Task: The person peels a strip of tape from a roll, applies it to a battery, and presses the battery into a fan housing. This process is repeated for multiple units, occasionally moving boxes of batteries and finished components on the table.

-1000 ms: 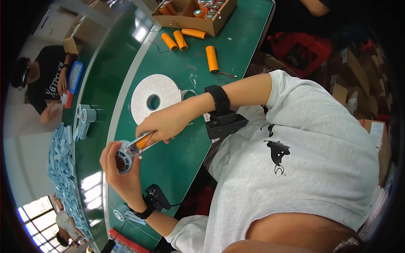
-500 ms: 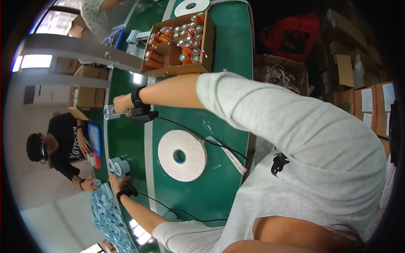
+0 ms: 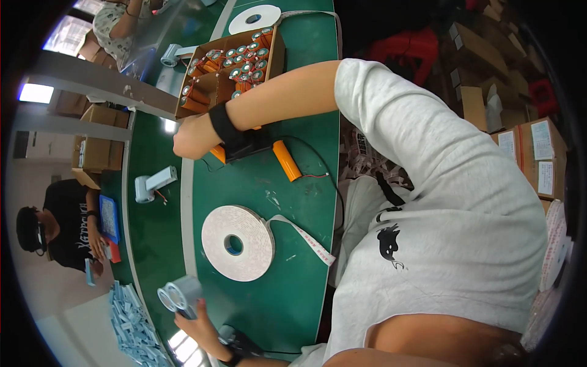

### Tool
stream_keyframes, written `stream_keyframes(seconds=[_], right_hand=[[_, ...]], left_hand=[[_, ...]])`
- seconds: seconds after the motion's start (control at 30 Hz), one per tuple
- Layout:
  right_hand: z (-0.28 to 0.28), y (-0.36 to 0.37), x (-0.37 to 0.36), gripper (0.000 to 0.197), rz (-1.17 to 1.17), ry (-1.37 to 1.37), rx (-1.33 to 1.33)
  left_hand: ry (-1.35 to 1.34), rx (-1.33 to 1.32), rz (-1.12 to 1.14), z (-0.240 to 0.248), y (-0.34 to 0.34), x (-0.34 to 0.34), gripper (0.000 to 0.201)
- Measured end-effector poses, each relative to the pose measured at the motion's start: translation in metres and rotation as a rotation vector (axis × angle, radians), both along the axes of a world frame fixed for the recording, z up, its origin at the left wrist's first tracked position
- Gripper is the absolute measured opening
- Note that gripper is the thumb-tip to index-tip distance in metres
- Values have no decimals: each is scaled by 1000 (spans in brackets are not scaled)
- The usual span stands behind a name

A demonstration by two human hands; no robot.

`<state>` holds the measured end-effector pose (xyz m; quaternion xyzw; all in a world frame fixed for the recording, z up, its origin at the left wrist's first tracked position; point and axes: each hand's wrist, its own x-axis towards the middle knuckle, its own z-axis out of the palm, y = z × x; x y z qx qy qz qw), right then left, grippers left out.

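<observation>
My left hand grips a grey-blue plastic housing with two round open ends facing left. Its thumb shows along the near side; the other fingers are partly hidden. My right hand is closed beside the front of a cardboard box of orange battery packs. The fingertips are out of sight, so what they hold cannot be seen. An orange battery pack shows in part beside that hand, under the wrist strap. Nearer me lies another orange battery pack with a thin wire.
A grey-blue housing with a handle and red wires lies on the green table. A large white tape roll has its end trailing towards me. Across the table, a person works beside a heap of light-blue parts.
My right hand has let go of the housing with the handle, now lying on the table, and moved towards the box. My left hand has drawn the double-ended housing nearer me.
</observation>
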<state>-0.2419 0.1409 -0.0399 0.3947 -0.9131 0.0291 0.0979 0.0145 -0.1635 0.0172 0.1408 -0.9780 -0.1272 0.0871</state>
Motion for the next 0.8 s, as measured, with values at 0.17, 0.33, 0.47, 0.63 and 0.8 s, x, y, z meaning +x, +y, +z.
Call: stream_keyframes(seconds=[0.17,0.33,0.47,0.63,0.8], right_hand=[[-11,15,37,11,-80,46,33],[1,-4,52,14,-79,-183,-211],[18,5,59,20,4,-565,-571],[20,36,84,35,172,-1692,-1408],[7,54,162,36,-18,-1371,-1280]], left_hand=[[36,-153,161,-42,46,86,73],[250,-496,251,-64,67,105,87],[109,-253,-397,-29,146,50,91],[62,-176,-637,-71,145,-17,78],[162,-8,-320,-65,152,-13,74]])
